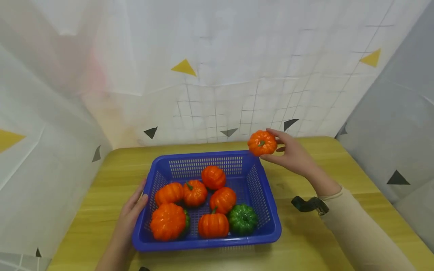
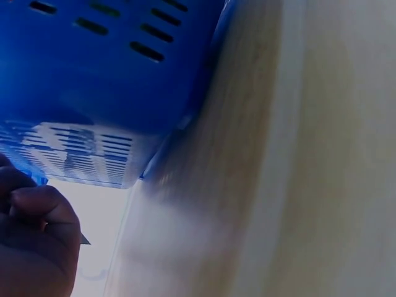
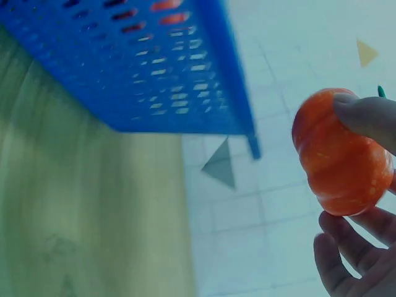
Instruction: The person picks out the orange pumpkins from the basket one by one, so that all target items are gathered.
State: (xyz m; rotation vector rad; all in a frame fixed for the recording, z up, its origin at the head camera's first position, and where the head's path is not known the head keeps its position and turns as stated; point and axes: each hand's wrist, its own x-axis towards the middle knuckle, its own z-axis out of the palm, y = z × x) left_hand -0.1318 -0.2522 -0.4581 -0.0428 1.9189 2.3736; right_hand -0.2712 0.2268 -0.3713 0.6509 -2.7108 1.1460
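Observation:
A blue plastic basket (image 1: 207,245) with slotted walls stands on the table, holding several orange toy pumpkins (image 1: 168,221) and green ones (image 1: 242,219). My left hand (image 1: 128,216) rests against the basket's left side, thumb and fingers at the rim. In the left wrist view that hand (image 2: 37,238) shows beside the slotted wall. Above the back right corner of the basket, my right hand (image 1: 289,152) holds a small orange toy pumpkin (image 1: 262,143), its green stem facing the head camera. The right wrist view shows the thumb on one side of this pumpkin (image 3: 337,151) and fingertips on the other.
The wooden table (image 1: 339,165) reaches back to a white sheet wall (image 1: 230,86) marked with yellow and dark triangles. Sheets also hang at the left and right. A black strap (image 1: 310,204) sticks out near the right sleeve (image 1: 356,226).

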